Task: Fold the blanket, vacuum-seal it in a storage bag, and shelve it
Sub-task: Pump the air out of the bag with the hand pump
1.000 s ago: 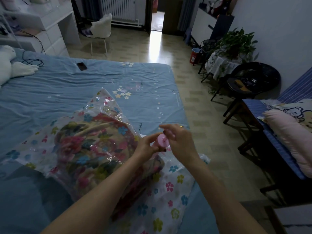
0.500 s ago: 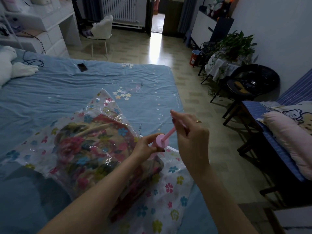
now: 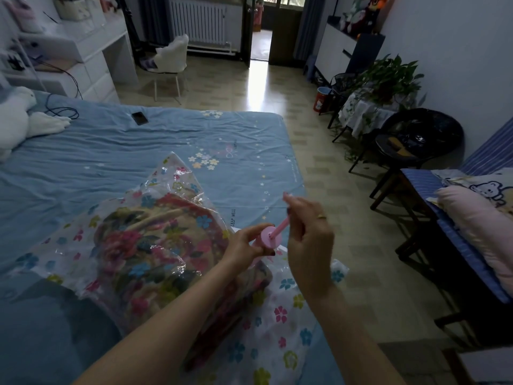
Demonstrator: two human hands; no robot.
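Here the blanket (image 3: 155,254) lies inside the clear flowered storage bag (image 3: 277,323) on the bed (image 3: 111,151). The left hand (image 3: 245,247) grips the pink pump (image 3: 268,237), fingers curled round its body. The right hand (image 3: 308,243) pinches the pump rod (image 3: 281,227), drawn outward.

Bed sheet (image 3: 133,162): light blue, small flower and star print near its right edge. Storage bag (image 3: 277,323): clear, printed with pink, blue, yellow-green flowers; blanket (image 3: 155,245) inside: red-pink floral on dark green. Pump (image 3: 273,234): pink
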